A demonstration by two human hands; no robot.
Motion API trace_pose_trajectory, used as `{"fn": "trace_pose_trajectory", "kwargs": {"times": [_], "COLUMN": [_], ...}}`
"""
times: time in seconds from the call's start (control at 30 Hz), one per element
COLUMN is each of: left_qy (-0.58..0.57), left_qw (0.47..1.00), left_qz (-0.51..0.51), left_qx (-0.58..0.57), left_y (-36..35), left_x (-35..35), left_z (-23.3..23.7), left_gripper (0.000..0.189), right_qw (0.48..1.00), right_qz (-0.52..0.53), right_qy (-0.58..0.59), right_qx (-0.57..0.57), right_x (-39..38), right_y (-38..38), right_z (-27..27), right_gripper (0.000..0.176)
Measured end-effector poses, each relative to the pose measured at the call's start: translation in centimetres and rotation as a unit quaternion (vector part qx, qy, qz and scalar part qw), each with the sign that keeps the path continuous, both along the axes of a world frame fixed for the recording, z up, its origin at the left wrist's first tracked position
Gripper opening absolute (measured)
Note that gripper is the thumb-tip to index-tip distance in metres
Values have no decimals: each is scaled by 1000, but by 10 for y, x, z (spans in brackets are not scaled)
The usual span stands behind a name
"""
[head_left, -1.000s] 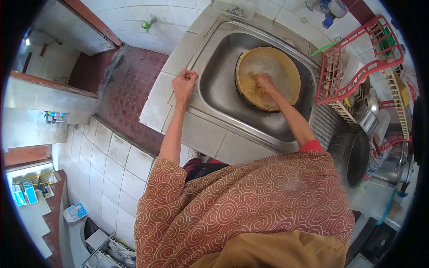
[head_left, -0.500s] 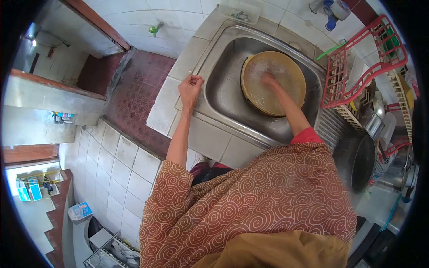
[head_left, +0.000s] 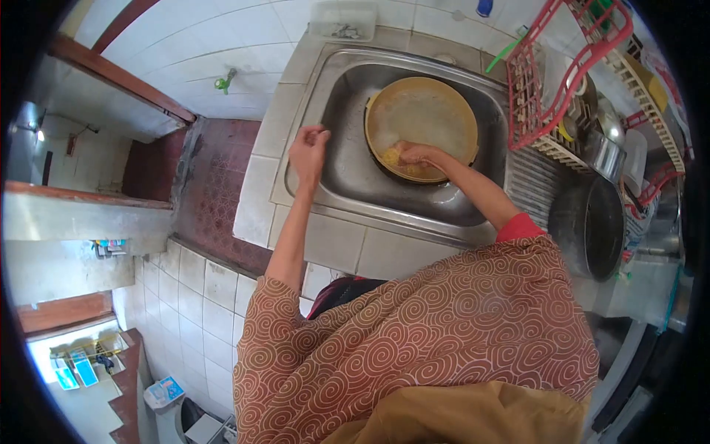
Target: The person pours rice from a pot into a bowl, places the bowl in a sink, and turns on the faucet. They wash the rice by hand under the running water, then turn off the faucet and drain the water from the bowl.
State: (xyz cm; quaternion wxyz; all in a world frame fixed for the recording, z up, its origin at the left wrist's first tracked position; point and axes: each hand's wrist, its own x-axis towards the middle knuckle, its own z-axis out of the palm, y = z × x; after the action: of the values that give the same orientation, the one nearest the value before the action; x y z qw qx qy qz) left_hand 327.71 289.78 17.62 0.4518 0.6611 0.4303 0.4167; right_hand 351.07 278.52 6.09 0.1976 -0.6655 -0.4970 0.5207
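Note:
In the steel sink (head_left: pixel 344 103) sits a round yellow basin (head_left: pixel 467 118) holding cloudy water. My right hand (head_left: pixel 414 153) is in the basin near its lower left side, with fingers curled round a clump of small yellow bits at the water's surface. Over the sink's left rim hangs my left hand (head_left: pixel 308 152), its fingers curled together; whether anything is inside them is hidden.
Right of the sink stand a red rack (head_left: pixel 518 111) with dishes and a large dark pot (head_left: pixel 586 226) by the ribbed drainboard. A clear tray (head_left: pixel 344 16) is behind the sink. A green tap (head_left: pixel 224 81) juts from the left wall.
My right hand has moved from the basin's middle to its lower left side, where yellow bits now show in it. The view has shifted, and my left hand is now over the sink's rim.

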Motion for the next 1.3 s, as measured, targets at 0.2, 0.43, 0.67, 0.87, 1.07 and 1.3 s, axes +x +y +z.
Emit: {"fn": "trace_pose_trajectory", "kwargs": {"times": [0.2, 0.43, 0.67, 0.87, 1.07, 1.3], "left_qy": [201, 418, 593, 591, 513, 389], "left_qw": [921, 814, 643, 686, 751, 821], "left_qz": [-279, -340, -405, -414, -405, -320], "left_qx": [184, 217, 267, 93, -93, -268], "left_y": [-32, -6, -11, -34, -46, -41], "left_x": [109, 155, 167, 158, 160, 160], "left_z": [5, -90, -125, -113, -100, -75], "left_gripper": [31, 46, 42, 39, 38, 39], "right_qw": [959, 912, 864, 864, 948, 841], "right_qz": [-89, -36, 76, 87, -308, -421], "right_qy": [-265, -407, -497, -494, 75, 335], "right_qx": [38, 39, 9, -52, -32, 55], "right_x": [13, 45, 66, 44, 37, 11], "right_y": [2, -6, -25, -38, -40, -15], "right_z": [47, 35, -6, -29, -48, -1], "right_gripper": [34, 28, 27, 32, 45, 42]}}
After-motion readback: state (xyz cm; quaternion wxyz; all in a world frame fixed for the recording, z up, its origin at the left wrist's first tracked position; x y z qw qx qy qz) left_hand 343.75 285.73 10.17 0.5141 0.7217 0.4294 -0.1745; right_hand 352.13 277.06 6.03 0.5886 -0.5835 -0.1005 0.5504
